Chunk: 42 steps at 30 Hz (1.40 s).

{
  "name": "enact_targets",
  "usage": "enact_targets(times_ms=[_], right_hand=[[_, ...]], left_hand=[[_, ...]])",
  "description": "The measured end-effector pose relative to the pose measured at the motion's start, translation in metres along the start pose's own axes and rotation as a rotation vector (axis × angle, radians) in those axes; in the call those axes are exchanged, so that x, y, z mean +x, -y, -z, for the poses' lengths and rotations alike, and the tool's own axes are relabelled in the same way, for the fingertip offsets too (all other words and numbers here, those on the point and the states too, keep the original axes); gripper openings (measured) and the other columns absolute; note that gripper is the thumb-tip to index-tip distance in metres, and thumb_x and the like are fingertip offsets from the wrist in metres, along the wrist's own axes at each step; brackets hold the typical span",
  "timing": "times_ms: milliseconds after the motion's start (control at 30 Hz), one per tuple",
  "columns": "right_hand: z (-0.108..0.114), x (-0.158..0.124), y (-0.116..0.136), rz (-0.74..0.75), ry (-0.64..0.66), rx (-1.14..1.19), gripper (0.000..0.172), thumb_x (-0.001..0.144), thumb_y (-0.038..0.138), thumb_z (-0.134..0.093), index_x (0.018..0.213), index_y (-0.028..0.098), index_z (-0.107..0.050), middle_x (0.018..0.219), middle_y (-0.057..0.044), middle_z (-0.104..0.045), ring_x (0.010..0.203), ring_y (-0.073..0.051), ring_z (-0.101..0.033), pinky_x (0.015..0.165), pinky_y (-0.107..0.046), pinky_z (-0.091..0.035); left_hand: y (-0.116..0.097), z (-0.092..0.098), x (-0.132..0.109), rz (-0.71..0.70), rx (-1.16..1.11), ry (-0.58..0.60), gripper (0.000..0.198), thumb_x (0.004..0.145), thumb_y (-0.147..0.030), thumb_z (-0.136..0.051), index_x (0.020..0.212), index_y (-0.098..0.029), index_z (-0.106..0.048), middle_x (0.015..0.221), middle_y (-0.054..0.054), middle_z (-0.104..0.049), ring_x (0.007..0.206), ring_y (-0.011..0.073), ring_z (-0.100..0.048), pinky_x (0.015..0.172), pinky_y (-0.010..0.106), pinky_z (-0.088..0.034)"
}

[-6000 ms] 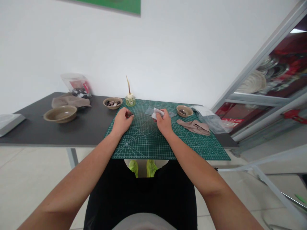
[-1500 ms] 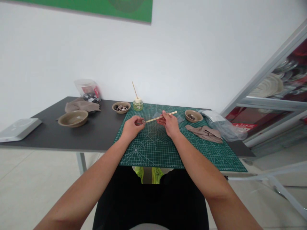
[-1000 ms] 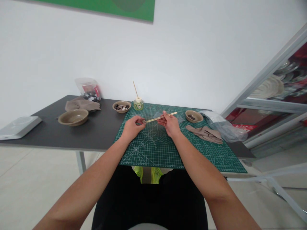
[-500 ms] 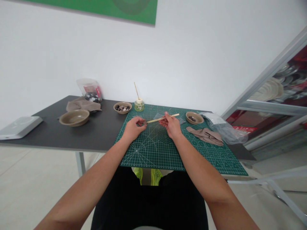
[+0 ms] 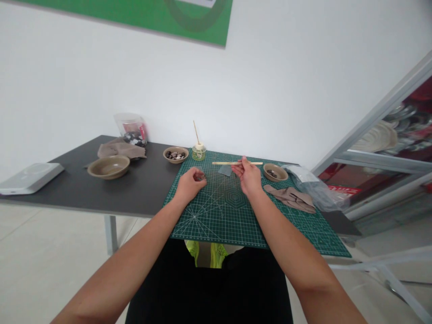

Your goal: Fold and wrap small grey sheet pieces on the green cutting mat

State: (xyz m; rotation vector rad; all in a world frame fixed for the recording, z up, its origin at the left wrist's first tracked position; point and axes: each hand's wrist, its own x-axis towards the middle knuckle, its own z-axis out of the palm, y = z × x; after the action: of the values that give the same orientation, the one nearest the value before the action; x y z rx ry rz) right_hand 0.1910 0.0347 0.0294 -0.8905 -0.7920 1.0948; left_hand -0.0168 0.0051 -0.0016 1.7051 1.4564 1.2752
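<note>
My right hand pinches a thin pale wooden stick, held nearly level above the green cutting mat. The stick's free end points left. On the left part of the mat, my left hand is closed, thumb and fingers pinched around a small greyish piece too small to name. A grey square sheet lies on the mat between the hands. Beyond my left hand stands a small glass jar of greenish contents, with another stick upright in it. Near my right hand a brown bowl holds a few dark pieces.
Another bowl of dark and light pebble-like pieces stands left of the jar. Farther left are a brown bowl, a cloth, a clear tub and a white device. A brown cloth and plastic bag lie right.
The stick's tip has come away from the piece at my left fingertips. My right hand has moved right with the stick, which has turned from slanting to nearly level.
</note>
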Motion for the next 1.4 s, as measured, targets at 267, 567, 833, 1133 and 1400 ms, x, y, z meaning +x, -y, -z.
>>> enact_targets(times_ms=[267,567,833,1133,1400], right_hand=[[-0.064,0.049,0.027,0.237,0.113,-0.177,0.031,0.082,0.047,-0.07,0.079,0.017,-0.063,0.07,-0.001,-0.068,0.067,-0.013,-0.071,0.067,-0.024,-0.062],[-0.118,0.087,0.002,0.381,0.218,-0.438,0.032,0.083,0.05,-0.066,0.08,0.018,-0.063,0.07,0.0,-0.066,0.067,-0.013,-0.068,0.065,-0.026,-0.06],[-0.124,0.094,-0.006,0.381,0.213,-0.644,0.032,0.09,0.047,-0.06,0.081,0.016,-0.063,0.07,-0.002,-0.068,0.066,-0.014,-0.069,0.067,-0.027,-0.059],[-0.109,0.105,-0.01,0.34,0.204,-0.677,0.03,0.091,0.043,-0.058,0.078,0.016,-0.061,0.069,-0.002,-0.067,0.064,-0.014,-0.07,0.064,-0.026,-0.059],[-0.116,0.112,-0.013,0.36,0.355,-0.813,0.028,0.092,0.043,-0.058,0.083,0.016,-0.062,0.075,-0.003,-0.068,0.068,-0.013,-0.069,0.066,-0.024,-0.058]], left_hand=[[-0.004,0.001,-0.003,-0.023,0.061,0.014,0.01,0.071,-0.022,-0.065,0.08,-0.021,-0.06,0.078,-0.001,-0.067,0.067,0.0143,-0.058,0.067,0.028,-0.045],[-0.006,0.0,-0.005,-0.013,0.095,0.029,0.011,0.073,-0.022,-0.063,0.084,-0.021,-0.06,0.081,-0.001,-0.068,0.067,0.0142,-0.058,0.066,0.027,-0.044],[-0.006,0.0,-0.005,-0.029,0.074,-0.017,0.013,0.073,-0.017,-0.061,0.086,-0.02,-0.061,0.077,-0.002,-0.065,0.068,0.0129,-0.057,0.067,0.026,-0.043],[-0.005,0.002,0.0,0.038,-0.002,-0.037,0.014,0.074,-0.014,-0.063,0.087,-0.018,-0.067,0.081,0.001,-0.068,0.073,0.0148,-0.061,0.072,0.028,-0.047],[0.004,-0.001,0.001,0.047,-0.095,0.066,0.014,0.074,-0.015,-0.064,0.086,-0.018,-0.07,0.082,0.001,-0.071,0.075,0.0151,-0.065,0.074,0.028,-0.05]])
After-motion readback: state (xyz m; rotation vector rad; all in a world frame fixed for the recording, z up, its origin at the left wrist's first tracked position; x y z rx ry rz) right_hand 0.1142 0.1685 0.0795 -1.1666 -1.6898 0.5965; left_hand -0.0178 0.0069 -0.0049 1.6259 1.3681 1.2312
